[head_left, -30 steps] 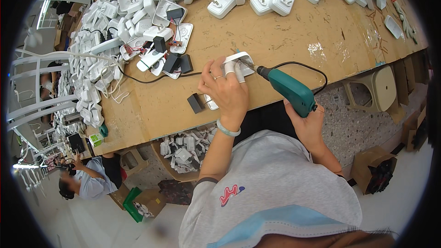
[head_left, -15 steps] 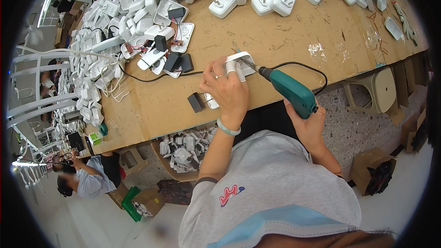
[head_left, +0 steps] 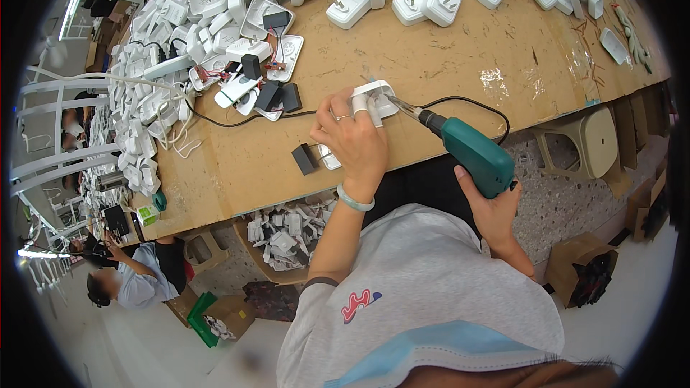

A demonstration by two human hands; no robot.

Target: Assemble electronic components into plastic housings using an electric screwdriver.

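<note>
My left hand [head_left: 352, 133] is closed on a white plastic plug housing [head_left: 384, 88], its open side tilted toward the right. Some of its fingers wear white covers. A green corded power tool [head_left: 478, 154] with a tapered metal tip sits in my right hand [head_left: 496, 208], the fingers wrapped round its rear end. The tool's tip lies by the housing's right edge; whether it touches cannot be seen. Beside my left wrist lies a black block [head_left: 305, 159] with thin leads, next to a white piece [head_left: 329, 158] partly hidden by the hand.
Many white plug housings [head_left: 208, 7] are heaped at the far left. Nearer, black blocks [head_left: 269, 95] lie among wires. A black cord [head_left: 496, 111] loops across the table's edge. Below stands a box of white pieces [head_left: 287, 237]. Another person [head_left: 144, 273] sits at the left.
The green tool has moved back toward the lower right, its tip drawing out of the housing to the right edge. My left hand has barely moved and still holds the housing.
</note>
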